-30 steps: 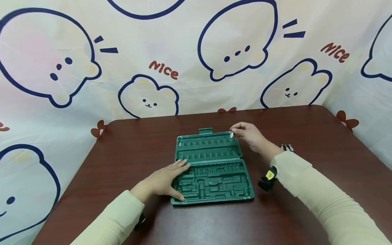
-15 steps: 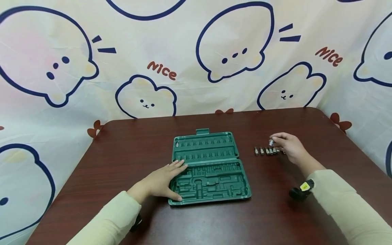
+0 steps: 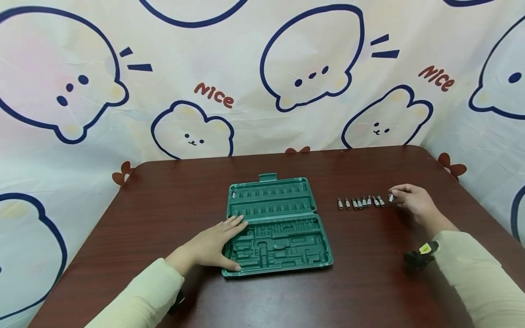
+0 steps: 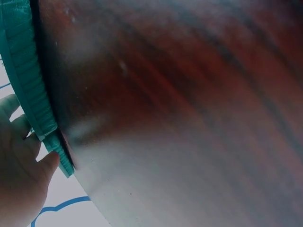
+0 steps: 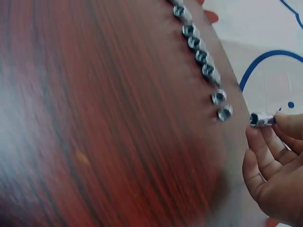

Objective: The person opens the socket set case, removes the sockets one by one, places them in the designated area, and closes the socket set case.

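My right hand [image 3: 416,202] pinches a small silver socket [image 5: 262,119] between thumb and fingertips, at the right end of a row of several similar sockets [image 3: 361,202] on the table. In the right wrist view, the held socket's hollow end faces left. My left hand [image 3: 211,243] lies spread over the left edge of an open green tool case [image 3: 283,243], fingers straight. The left wrist view has that hand [image 4: 21,165] against the case's side. One socket [image 3: 234,194] stands in the top-left slot of the lid; the other moulded slots look bare.
Everything lies on a dark brown wooden table [image 3: 287,300]. A light cloth [image 3: 250,123] with cartoon drawings hangs behind the far edge and round the sides. Each wrist wears a small black camera, the right one [image 3: 418,257] with a yellow label.
From the lid's upper right corner, my right hand has gone right, over the row of sockets and to its far end, with a socket in its fingers. My left hand stays on the case.
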`<state>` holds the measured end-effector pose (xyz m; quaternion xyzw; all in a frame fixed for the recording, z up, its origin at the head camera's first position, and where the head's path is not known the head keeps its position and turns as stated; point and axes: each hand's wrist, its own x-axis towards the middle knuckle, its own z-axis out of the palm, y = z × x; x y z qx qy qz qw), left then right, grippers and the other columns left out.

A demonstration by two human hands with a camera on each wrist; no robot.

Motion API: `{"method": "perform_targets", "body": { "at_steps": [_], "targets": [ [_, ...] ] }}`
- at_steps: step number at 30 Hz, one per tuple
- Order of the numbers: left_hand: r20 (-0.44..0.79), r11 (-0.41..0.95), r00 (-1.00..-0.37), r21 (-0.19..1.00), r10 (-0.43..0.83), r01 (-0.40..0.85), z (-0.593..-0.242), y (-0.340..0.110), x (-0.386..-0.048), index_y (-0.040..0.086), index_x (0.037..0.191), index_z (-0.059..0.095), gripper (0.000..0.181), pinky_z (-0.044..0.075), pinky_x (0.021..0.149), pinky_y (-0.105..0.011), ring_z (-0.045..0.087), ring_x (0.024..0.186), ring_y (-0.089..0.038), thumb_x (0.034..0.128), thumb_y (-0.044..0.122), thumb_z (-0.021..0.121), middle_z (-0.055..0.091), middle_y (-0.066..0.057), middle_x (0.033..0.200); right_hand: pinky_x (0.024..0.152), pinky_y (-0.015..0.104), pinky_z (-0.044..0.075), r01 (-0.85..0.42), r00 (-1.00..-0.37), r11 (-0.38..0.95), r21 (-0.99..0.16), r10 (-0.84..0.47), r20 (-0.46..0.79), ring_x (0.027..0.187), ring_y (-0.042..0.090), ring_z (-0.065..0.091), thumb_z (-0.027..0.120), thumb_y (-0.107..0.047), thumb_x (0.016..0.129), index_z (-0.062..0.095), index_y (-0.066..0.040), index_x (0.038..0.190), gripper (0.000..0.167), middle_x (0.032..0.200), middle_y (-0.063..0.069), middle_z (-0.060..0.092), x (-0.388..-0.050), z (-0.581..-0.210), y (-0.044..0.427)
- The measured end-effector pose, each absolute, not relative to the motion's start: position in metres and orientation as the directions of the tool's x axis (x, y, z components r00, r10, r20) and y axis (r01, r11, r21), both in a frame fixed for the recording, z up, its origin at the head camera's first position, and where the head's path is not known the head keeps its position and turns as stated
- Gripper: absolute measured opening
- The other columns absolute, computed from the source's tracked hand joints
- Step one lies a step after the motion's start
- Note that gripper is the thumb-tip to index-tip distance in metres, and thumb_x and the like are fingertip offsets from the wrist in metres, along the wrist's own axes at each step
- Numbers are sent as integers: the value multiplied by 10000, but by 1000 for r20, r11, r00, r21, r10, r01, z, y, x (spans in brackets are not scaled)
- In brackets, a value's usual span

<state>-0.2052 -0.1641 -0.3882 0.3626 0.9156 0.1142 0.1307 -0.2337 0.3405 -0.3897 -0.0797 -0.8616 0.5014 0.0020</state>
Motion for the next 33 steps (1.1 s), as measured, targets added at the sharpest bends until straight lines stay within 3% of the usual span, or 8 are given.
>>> {"method": "perform_targets", "body": {
  "at_steps": [5,12,18,33],
  "targets": [
    [-165,713,-703,311,691,628,-388,-164,-205,188,1396,174,972,226,967,-433,73,1294,-184,641,649,576,91,15,1438,657,233,452,160,-986,563,-811,129,-105,720,-12,497,396,-286,919,447,86,1158,445,972,80,513,-237,-393,346],
    [-169,713,-701,306,693,630,-386,-163,-205,175,1394,182,972,204,980,-423,81,1294,-190,642,639,586,101,4,1436,665,298,427,161,-987,623,-765,105,-122,840,207,514,411,-262,917,477,98,1124,420,1002,191,513,-243,-398,347],
    [-171,715,-703,312,690,626,-385,-163,-205,172,1395,180,970,216,972,-434,81,1294,-193,645,630,593,100,2,1436,684,339,417,174,-985,650,-740,111,-134,867,301,506,427,-243,911,503,101,1075,389,991,201,508,-249,-396,344],
    [-167,709,-697,300,698,638,-388,-165,-207,181,1397,165,984,235,960,-441,71,1294,-197,638,670,555,85,4,1438,605,273,401,169,-985,663,-729,96,-142,813,261,502,523,-257,859,556,91,1013,381,871,110,563,-250,-395,346]
  ]
}}
